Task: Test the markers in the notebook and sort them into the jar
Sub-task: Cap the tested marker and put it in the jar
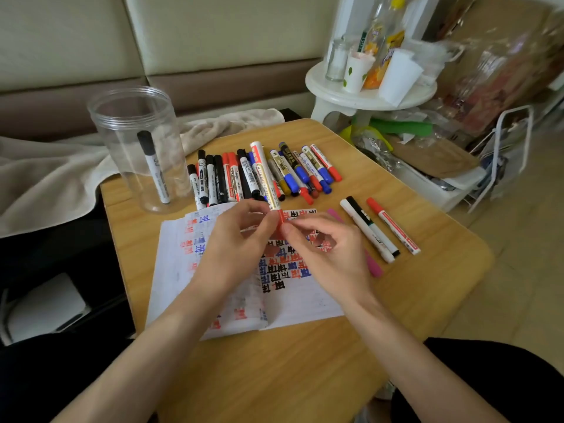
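On the head camera I saw both hands meet over the open notebook (pixel 183 270). The fingers (pixel 263 209) of the left hand (pixel 235 239) were curled narrow, pinching the white barrel of a red-capped marker (pixel 265 175) just above its cap. The fingers (pixel 288 228) of the right hand (pixel 323 248) pinched the red cap from the other side, touching the left fingertips. I could not tell whether the cap was seated or partly off. The barrel rose away from the fingers, tilted over the row of markers (pixel 232 178) lying just beyond them on the surface (pixel 305 361).

The notebook lay directly beneath the fingers, its pages covered in red, blue and black test marks. Beyond and to the left of the left fingers stood the clear jar (pixel 122 117), upright, with one black-capped marker (pixel 154 169) leaning inside. To the right of the right fingers three separate markers (pixel 374 227) lay side by side, and a pink strip (pixel 374 267) showed from under that hand, beside the notebook's edge.
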{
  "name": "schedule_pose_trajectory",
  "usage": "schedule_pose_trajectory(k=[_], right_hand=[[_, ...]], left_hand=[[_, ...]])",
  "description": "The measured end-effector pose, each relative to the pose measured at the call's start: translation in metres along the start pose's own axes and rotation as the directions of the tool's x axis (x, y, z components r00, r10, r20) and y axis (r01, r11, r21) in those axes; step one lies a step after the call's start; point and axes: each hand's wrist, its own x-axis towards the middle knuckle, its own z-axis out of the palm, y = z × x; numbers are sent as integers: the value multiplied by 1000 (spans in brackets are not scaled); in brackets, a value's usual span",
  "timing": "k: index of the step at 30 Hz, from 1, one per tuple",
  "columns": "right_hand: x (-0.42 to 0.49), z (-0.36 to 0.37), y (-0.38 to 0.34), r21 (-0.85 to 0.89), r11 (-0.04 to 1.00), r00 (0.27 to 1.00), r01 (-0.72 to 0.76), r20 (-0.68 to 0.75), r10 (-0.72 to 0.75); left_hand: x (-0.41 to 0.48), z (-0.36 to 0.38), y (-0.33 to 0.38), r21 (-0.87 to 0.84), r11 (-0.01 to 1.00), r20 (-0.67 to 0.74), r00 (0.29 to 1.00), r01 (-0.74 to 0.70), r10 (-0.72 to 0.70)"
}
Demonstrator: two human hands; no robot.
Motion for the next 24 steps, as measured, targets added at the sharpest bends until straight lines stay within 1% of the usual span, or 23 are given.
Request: schedule_pose_trajectory(k=[2,3,5,7,10,13,14,17,20,24], right_hand=[[-2,-3,-6,56,994,995,-98,23,97],[-3,-4,-9,92,986,990,-137,33,134],[-2,-6,-14,143,974,984,-177,56,171],[-3,-6,-16,174,967,981,-187,77,176],[-6,-10,-14,216,944,968,-250,80,238],[-8,-15,-15,222,932,958,-285,88,272],[-8,-16,-16,221,931,957,-289,97,274],[-9,-19,-16,241,925,954,-293,128,270],[-12,-21,-15,279,908,948,-312,156,277],[-11,-22,-14,304,898,946,-317,170,276]], left_hand=[[-5,-2,-1,102,992,30,997,-79,76],[-7,-3,-3,161,977,76,989,-137,126],[-12,-4,-7,278,922,196,955,-270,221],[-16,-4,-9,359,860,264,923,-363,280],[-19,-6,-10,446,804,276,915,-394,296],[-19,-10,-11,542,699,305,884,-466,354],[-19,-11,-11,553,689,306,884,-468,354],[-18,-13,-11,536,736,297,908,-414,295],[-16,-15,-10,503,784,324,920,-365,220],[-17,-15,-11,478,804,330,921,-354,209]])
